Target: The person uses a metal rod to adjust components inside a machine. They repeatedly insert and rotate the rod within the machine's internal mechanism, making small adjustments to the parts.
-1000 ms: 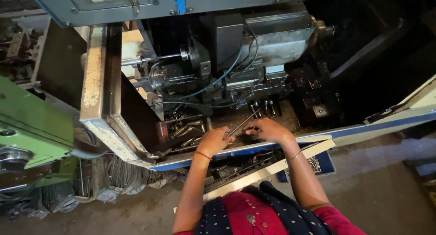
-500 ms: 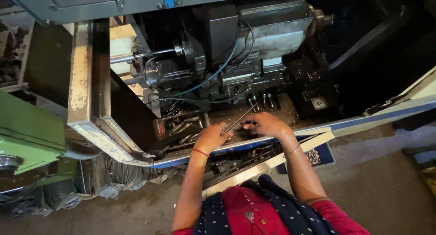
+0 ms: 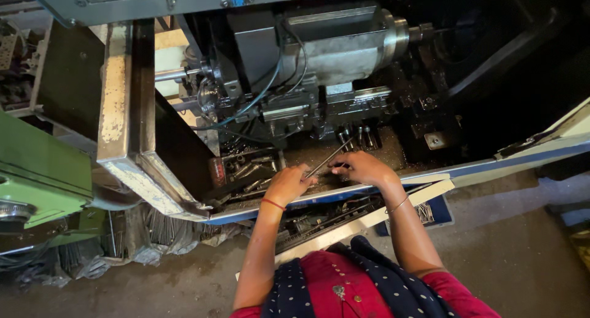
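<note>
Beyond the fingers on the far left stands a green-painted machine body (image 3: pixel 37 176), and nearer in a worn cream steel frame post (image 3: pixel 120 109) edges the open enclosure. Just ahead of the left hand (image 3: pixel 287 184) lies a dark tray of short grey metal pieces (image 3: pixel 249 169). The left hand's fingers are curled and pressed round the lower end of a thin, straight grey metal rod (image 3: pixel 329 158), which slants up and away to the right, its far tip near a row of small dark upright tool posts (image 3: pixel 356 136). The right hand (image 3: pixel 362 167) rests just beside the rod with fingers bent over it; whether they pinch the rod or only steady it I cannot tell. Handling a rod this slim seems to call for both hands kept close together along it, so it does not bend or swing into the posts, and for wrists kept off the blue-edged sill (image 3: pixel 430 173) below the fingers. Above the fingertips sits the large grey cylindrical spindle housing (image 3: pixel 344 44)

The fingertips themselves are hidden under the knuckles, the rod's lower end is buried in the left palm, and the recess beyond the right hand is too dark to read
</note>
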